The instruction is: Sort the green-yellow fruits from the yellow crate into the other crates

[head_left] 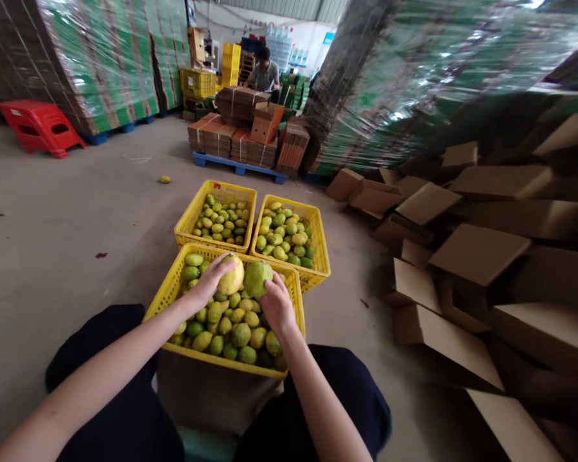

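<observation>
My left hand (210, 280) is closed around a pale yellow lemon (232, 274). In my right hand (278, 304) is a green lemon (257, 278), held close beside the yellow one. Both fruits are above the near yellow crate (224, 367), which stands between my knees and is filled with green and yellow lemons (241, 334). Beyond it stand a far left crate (179, 226) and a far right crate (324, 247), both yellow and both holding more lemons. My hands and the two lifted fruits hide part of the near crate's contents.
A heap of cardboard boxes (479, 250) covers the floor at right. One lemon (164, 179) lies on the floor. Flattened cartons (255, 144) are stacked on a blue pallet (239, 168), with a person (264, 74) behind. A red stool (41, 125) stands left, near wrapped pallets (106, 58).
</observation>
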`<state>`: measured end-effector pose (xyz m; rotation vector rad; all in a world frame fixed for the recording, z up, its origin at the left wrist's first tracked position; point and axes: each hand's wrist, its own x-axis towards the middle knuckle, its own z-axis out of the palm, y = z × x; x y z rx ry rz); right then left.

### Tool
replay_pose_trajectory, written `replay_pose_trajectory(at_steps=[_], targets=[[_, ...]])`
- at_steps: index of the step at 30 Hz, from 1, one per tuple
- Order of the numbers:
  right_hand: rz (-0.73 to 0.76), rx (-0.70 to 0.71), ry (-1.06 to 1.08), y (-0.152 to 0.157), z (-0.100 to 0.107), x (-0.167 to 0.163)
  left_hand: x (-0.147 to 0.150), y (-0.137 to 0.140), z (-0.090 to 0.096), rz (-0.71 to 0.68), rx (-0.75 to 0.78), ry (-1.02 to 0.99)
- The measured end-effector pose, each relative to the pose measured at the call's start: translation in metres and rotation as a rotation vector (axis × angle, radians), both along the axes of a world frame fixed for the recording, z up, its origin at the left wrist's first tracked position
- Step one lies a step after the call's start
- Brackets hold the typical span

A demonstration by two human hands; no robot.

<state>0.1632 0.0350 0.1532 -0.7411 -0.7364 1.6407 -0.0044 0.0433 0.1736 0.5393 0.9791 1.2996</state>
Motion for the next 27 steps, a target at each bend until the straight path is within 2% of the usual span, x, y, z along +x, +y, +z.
replay_pose_trajectory(at_steps=[2, 4, 8, 10, 13, 17, 23, 27], targets=[[0.048, -0.078, 0.122, 0.002, 0.001, -0.002, 0.005, 0.005, 0.001, -0.01, -0.067, -0.11], [0.105, -0.114, 0.198, 0.004, 0.003, -0.001, 0.008, 0.008, 0.004, -0.05, -0.057, -0.232], [0.18, -0.097, 0.237, 0.01, 0.002, 0.003, 0.012, 0.008, 0.006, -0.134, -0.053, -0.482], [0.154, -0.101, 0.272, 0.013, -0.002, 0.002, 0.014, 0.007, 0.006, -0.165, -0.093, -0.589], [0.033, -0.171, 0.349, 0.017, -0.007, -0.002, 0.02, 0.008, 0.005, -0.093, -0.162, -0.691], [-0.088, -0.201, 0.361, 0.019, -0.012, -0.009, 0.027, 0.012, 0.005, 0.03, -0.184, -0.687], [-0.128, -0.201, 0.204, 0.018, -0.014, -0.007, 0.028, 0.018, 0.001, -0.007, -0.198, -0.606], [-0.125, -0.185, 0.226, 0.021, -0.017, -0.006, 0.03, 0.017, 0.0, -0.03, -0.182, -0.579]])
